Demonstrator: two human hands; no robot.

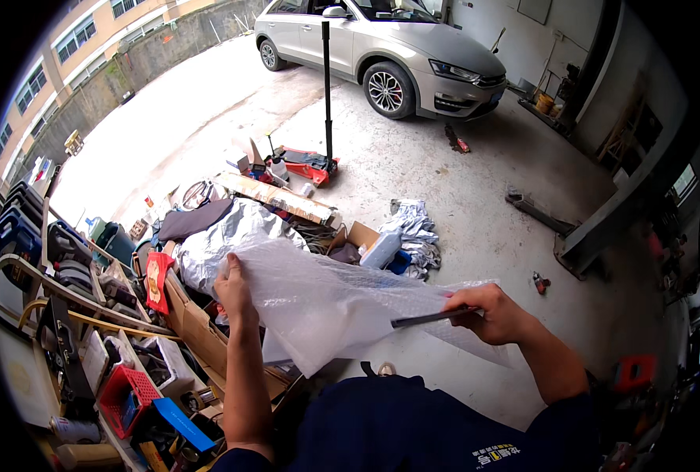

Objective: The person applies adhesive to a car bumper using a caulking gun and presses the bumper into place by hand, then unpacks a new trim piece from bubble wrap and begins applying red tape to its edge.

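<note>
Navy shirt (413, 421): fills lower edge
Left hand (236, 293): clamped on bubble wrap (310, 287), apparently to spread it
Right hand (487, 313): clamped on dark flat bar (422, 319)

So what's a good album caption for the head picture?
Bubble wrap spreads between the left hand and the right hand, which grips a slim dark object; a silver car stands beyond.

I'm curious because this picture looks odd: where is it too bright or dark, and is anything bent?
Head view: the outdoor ground glares nearly white; the right side, around the slanted post, sinks into shadow. Head view: the bubble wrap catches pale highlights. Head view: the fisheye lens tilts the building and leaves black corners.
</note>
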